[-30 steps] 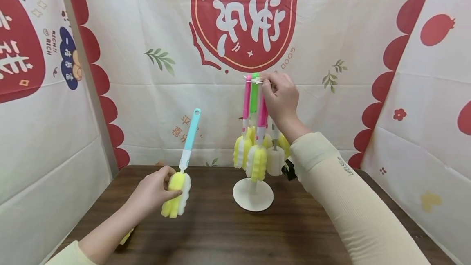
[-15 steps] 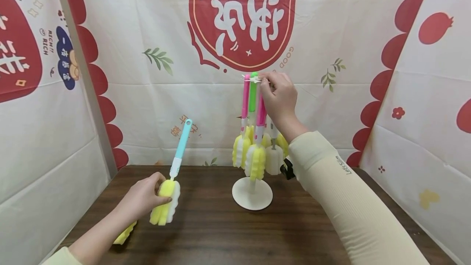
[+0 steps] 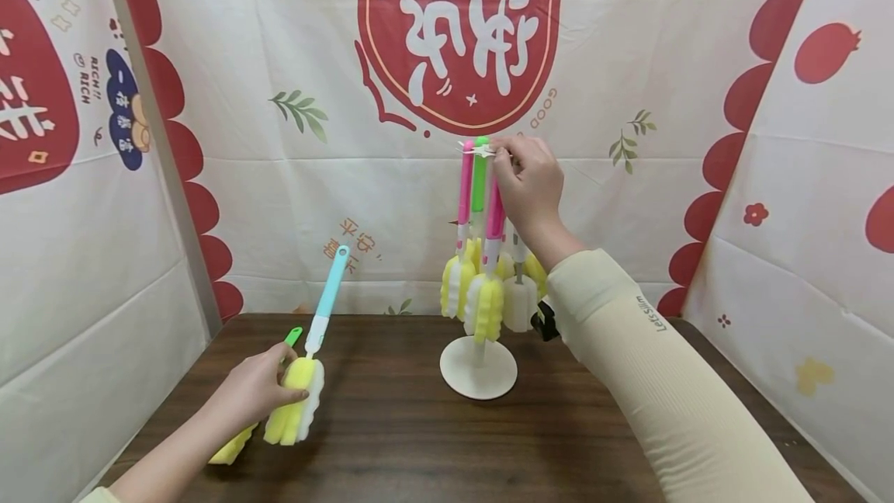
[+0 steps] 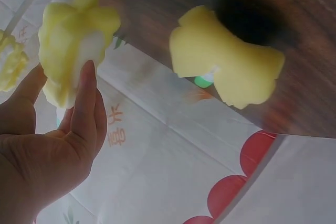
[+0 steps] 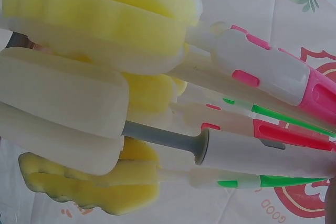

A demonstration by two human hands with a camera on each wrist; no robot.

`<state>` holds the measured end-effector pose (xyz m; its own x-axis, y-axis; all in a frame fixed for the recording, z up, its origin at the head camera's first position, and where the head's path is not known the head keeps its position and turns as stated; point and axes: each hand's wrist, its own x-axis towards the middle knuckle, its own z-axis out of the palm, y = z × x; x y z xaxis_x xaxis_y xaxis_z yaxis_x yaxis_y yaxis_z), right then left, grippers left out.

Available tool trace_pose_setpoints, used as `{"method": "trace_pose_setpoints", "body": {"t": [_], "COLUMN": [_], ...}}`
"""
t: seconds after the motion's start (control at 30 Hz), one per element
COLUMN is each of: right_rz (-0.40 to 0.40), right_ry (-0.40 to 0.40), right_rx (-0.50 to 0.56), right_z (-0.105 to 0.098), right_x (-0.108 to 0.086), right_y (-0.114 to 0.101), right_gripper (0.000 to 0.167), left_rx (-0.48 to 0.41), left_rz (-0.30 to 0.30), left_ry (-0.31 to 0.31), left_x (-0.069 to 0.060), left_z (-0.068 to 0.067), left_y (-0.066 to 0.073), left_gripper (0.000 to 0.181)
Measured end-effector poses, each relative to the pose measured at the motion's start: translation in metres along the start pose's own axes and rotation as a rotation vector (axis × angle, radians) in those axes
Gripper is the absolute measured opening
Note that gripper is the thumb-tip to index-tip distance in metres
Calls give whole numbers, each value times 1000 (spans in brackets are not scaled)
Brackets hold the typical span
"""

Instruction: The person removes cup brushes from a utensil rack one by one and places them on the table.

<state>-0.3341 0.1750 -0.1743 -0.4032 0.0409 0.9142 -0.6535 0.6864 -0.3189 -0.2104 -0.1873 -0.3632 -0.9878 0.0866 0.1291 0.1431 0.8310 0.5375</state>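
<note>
My left hand (image 3: 254, 390) grips the yellow and white sponge head of a blue-handled brush (image 3: 328, 293), its handle pointing up. In the left wrist view the fingers and thumb wrap that sponge (image 4: 79, 45). Behind the hand lies another brush with a green handle (image 3: 293, 335) and a yellow sponge (image 3: 233, 445). My right hand (image 3: 534, 181) pinches the top of a white rack (image 3: 479, 367), where several brushes hang, with pink handles (image 3: 466, 185) and a green one (image 3: 479, 181). The right wrist view shows hanging sponges (image 5: 105, 30) and a grey-necked brush (image 5: 262, 150).
The brown table (image 3: 419, 441) carries the rack's round base near its back. A small black object (image 3: 545, 321) is partly hidden behind the right sleeve. Printed cloth (image 3: 244, 200) stands behind the table and along both sides.
My left hand has moved left and down with the blue-handled brush, away from the rack. The green handle behind it has come into view. My right hand stays at the rack's top.
</note>
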Motion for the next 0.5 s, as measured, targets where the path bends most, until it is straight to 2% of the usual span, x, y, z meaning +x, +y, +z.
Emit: {"method": "trace_pose_setpoints", "body": {"t": [0.5], "right_rz": [8], "right_ry": [3], "right_rx": [-3], "right_z": [1], "right_x": [0], "right_y": [0], "right_gripper": [36], "left_rx": [36], "left_rz": [-33], "left_ry": [-13], "left_x": [-4], "left_z": [1], "left_y": [-16], "left_gripper": [46]}}
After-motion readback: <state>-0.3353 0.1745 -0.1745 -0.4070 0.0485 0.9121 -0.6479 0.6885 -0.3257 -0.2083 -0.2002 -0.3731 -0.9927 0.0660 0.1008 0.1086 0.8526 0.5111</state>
